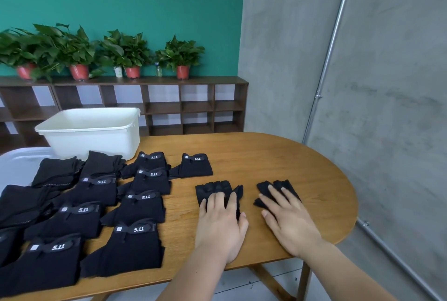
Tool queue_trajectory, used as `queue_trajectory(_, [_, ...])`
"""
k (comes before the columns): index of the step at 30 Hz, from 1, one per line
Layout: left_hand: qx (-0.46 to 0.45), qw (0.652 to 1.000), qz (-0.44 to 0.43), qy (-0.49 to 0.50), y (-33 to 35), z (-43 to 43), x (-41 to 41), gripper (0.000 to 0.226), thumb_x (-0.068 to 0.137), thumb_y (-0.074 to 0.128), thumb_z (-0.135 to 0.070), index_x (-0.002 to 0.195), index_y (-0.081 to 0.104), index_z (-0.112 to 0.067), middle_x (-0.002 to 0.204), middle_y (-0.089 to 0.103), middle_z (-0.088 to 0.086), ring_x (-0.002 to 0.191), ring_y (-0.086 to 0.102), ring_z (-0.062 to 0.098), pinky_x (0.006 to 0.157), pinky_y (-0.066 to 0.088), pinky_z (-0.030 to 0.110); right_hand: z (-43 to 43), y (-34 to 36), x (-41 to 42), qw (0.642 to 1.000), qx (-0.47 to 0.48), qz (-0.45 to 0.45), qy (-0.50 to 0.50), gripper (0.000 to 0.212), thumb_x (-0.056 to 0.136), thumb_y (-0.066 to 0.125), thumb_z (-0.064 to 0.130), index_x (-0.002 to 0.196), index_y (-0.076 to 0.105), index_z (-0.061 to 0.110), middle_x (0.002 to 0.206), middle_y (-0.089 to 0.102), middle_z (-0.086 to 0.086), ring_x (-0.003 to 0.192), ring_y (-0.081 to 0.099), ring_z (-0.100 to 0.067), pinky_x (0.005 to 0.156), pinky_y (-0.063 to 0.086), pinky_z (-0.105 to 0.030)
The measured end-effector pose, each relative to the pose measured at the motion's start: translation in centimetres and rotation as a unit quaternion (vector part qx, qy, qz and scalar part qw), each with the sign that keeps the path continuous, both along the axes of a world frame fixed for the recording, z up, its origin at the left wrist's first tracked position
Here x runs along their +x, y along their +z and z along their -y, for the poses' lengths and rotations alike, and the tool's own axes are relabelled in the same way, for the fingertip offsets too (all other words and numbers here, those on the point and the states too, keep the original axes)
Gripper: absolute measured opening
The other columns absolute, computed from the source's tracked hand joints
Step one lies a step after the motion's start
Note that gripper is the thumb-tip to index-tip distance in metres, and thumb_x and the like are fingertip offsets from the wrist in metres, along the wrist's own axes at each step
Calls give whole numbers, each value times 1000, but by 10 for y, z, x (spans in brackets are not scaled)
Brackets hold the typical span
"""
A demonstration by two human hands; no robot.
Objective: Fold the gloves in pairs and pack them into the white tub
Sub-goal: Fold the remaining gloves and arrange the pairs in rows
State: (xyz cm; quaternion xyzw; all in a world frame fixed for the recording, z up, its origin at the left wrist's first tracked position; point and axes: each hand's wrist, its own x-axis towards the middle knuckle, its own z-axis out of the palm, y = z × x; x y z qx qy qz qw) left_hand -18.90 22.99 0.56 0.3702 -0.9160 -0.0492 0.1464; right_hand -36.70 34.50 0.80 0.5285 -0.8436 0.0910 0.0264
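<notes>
Here, from nine round to seven o'clock on the desk (278,155), the banded black gloves (135,245) lay in overlapping rows. I took them for the waiting stock, set within easy reach of my left side. Behind them at ten o'clock stood the white tub (92,131), mouth up and close by, so that finished pairs could go straight in. No glove showed above its rim, so I judged the packing barely begun.

Toward six o'clock, on bare wood, lay the left glove (212,188), its fingers pointing to twelve. I had the left hand (222,223) resting on its cuff end, the grip spread flat, fingers apart, clamped on nothing. I judged it was pressing the cloth smooth. At five o'clock, near the first but not touching it, lay the right glove (278,185) under the right hand (290,223), its grip likewise flat and apart. The two lay side by side, I reckoned, so that one could go over the other and fold as a pair.
</notes>
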Motion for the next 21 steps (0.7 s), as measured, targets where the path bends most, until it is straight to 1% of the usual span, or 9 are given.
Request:
queue_trajectory(2, [25,999,30,-14,0,4,-1,68,107,17,-56,169,11,-28,175,7,4,162,-2,26,131,2,50,2,-2,1,998,46,36,9,60,105,10,70,162,11,53,173,-3,20,160,-9,-14,130,-1,-40])
queue_trajectory(4, [43,997,59,-21,0,9,-5,69,107,13,-59,169,1,-33,176,-12,-1,161,-17,26,130,-6,52,9,3,4,995,72,61,-8,61,103,7,72,161,5,56,173,-9,19,160,-13,-15,130,-3,-42])
queue_trajectory(5, [47,996,75,-23,0,11,-6,68,106,12,-60,168,-3,-36,176,-16,-2,161,-20,26,130,-7,53,12,6,7,994,82,74,-19,60,103,6,72,161,4,57,173,-10,19,160,-14,-16,130,-3,-44])
queue_trajectory(13, [85,986,139,-23,6,15,-1,66,107,12,-61,166,-10,-42,174,-22,-4,158,-27,29,128,-14,55,33,10,39,986,89,113,-79,55,108,14,53,163,6,53,174,-10,12,161,-12,-24,130,0,-49])
queue_trajectory(16, [93,985,145,-19,8,12,9,66,107,14,-60,165,-12,-42,173,-25,-4,157,-29,29,127,-15,55,38,25,42,984,91,141,-65,54,108,18,49,162,15,53,175,1,14,161,0,-26,128,13,-49])
queue_trajectory(18, [93,985,145,-19,7,10,16,67,107,14,-60,165,-12,-41,172,-26,-3,157,-30,29,127,-15,55,39,30,38,992,70,91,-59,54,108,24,45,162,20,51,174,11,13,158,11,-27,124,23,-48])
queue_trajectory(19, [88,986,144,-18,6,9,19,67,106,14,-60,165,-13,-41,173,-25,-3,157,-29,30,127,-15,56,39,28,34,996,54,56,-52,54,109,26,42,162,20,50,174,13,13,158,12,-27,124,23,-47])
queue_trajectory(20, [82,986,143,-17,5,8,22,67,106,13,-60,165,-13,-42,173,-25,-2,158,-29,30,127,-15,56,39,23,30,997,51,34,-43,54,109,26,41,162,20,50,174,12,12,159,8,-26,126,19,-46])
queue_trajectory(21, [77,987,140,-17,4,7,24,67,106,13,-60,165,-14,-43,173,-24,-1,158,-28,31,127,-15,57,39,18,27,997,50,44,-37,53,110,25,41,162,18,50,175,7,12,160,2,-25,128,12,-46])
